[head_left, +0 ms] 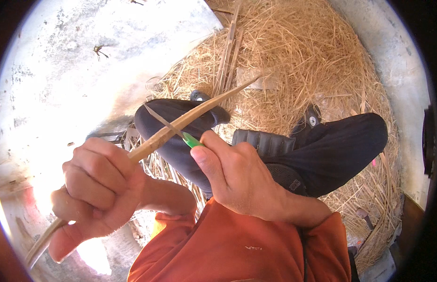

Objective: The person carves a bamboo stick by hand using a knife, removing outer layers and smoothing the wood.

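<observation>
My left hand (pixel 98 188) is closed in a fist round a long pale strip of split wood or bamboo (pixel 199 109). One end of the strip sticks out below the fist at the lower left; the other slants up to the right and narrows to a tip. In my right hand (pixel 239 176) is a knife (pixel 192 140) with a green handle, the fingers wrapped round it. Its thin blade crosses the strip near the middle and points to the upper left. The blade appears to touch the strip. Most of the handle is hidden in my palm.
Straw-like shavings (pixel 303 51) cover the ground ahead and to the right. Longer split strips (pixel 228 51) lie on them. My bent legs in dark trousers (pixel 340 150) flank a black ribbed pad (pixel 263 142). At the left is a pale, stained surface (pixel 63 70).
</observation>
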The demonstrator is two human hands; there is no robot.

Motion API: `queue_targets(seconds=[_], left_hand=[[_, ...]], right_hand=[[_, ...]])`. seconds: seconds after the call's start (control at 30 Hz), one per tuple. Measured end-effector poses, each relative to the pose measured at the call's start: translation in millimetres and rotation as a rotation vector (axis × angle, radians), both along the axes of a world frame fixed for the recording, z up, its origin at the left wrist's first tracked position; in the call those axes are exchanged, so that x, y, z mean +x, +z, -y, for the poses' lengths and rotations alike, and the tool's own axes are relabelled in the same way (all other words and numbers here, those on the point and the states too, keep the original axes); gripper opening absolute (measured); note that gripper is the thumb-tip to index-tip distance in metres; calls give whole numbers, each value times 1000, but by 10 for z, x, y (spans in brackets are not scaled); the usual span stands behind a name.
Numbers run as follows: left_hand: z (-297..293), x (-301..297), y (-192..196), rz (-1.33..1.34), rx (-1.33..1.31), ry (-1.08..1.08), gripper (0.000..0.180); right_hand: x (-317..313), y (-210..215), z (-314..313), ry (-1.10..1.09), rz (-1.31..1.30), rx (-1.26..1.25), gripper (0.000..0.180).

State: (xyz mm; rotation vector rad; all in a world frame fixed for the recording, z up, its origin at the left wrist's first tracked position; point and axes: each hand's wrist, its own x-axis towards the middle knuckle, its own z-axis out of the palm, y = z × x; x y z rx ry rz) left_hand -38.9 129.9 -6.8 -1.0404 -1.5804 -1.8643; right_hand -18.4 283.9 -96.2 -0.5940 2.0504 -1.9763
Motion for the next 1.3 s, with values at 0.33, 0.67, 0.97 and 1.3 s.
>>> queue_targets(seconds=[0.33,0.67,0.97,1.3], left_hand=[[82,51,-42,-7,2,-1,58],[28,35,-132,-87,77,-15,56],[36,90,-122,-86,52,86,56],[47,-20,-143,-95,104,65,52]], right_hand=[[40,-106,84,-90,-164,320,25],[-202,-726,27,-260,-31,486,33],[-648,-1594,-138,-199,119,621,48],[-1301,-3175,-833,-137,432,1133,43]])
